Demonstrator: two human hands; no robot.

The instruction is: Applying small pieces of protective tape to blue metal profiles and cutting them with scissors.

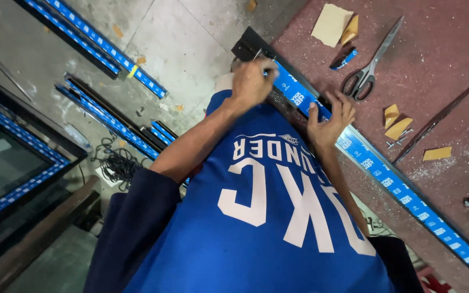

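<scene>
A long black metal profile (408, 198) covered in blue protective film lies along the edge of a reddish workbench (441, 59). My left hand (252, 81) is closed around something small at the profile's far end (248, 46); what it grips is hidden by the fingers. My right hand (329, 116) rests flat on the profile a little nearer to me, fingers spread on the blue film. My blue jersey (267, 217) with white lettering fills the lower middle of the view.
Scissors (367, 68) lie on the bench beyond my right hand, with cardboard scraps (331, 24), yellow wedges (397, 127) and small screws nearby. On the concrete floor at left lie more blue-filmed profiles (104, 46), a window frame (6, 157) and a black cable coil (118, 163).
</scene>
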